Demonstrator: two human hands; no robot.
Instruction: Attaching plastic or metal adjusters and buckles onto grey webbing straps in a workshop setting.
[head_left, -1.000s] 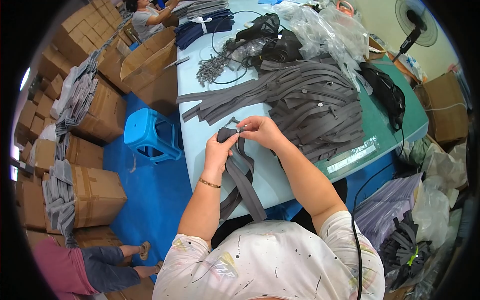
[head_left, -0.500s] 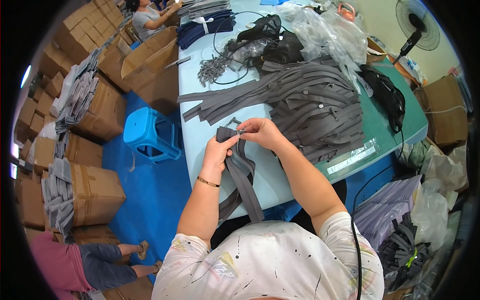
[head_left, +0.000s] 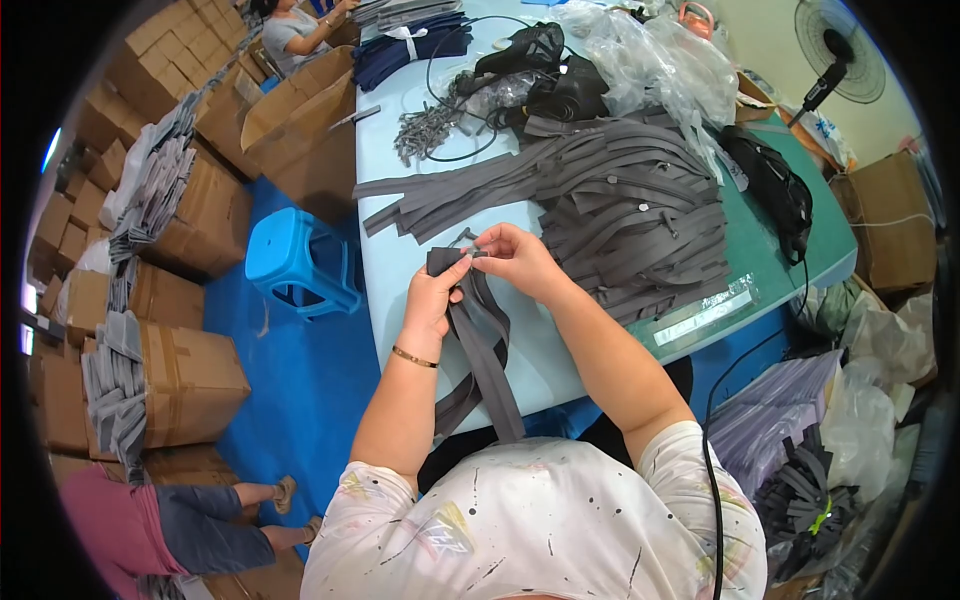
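My left hand (head_left: 435, 298) pinches a grey zipper tape (head_left: 480, 365), whose folded end stands up over the fingers. From there the long tape hangs in loops down over the table edge towards my lap. My right hand (head_left: 520, 264) is closed at the same end, thumb and fingertips meeting those of my left. A small dark piece shows at the right fingertips, too small to make out. Just beyond the hands lies a small zipper slider (head_left: 463, 237). A large heap of grey zipper tapes (head_left: 635, 215) spreads over the table to the right.
Loose zipper sliders (head_left: 425, 135) lie farther up the table (head_left: 400, 270), near black bags and clear plastic. A blue stool (head_left: 300, 260) stands left of it. Cardboard boxes (head_left: 195, 385) line the left. A fan (head_left: 838, 50) stands at the far right. Two other people are on the left.
Both hands have shifted very slightly, still together at the tape's end. The folded end now leans a little more to the left.
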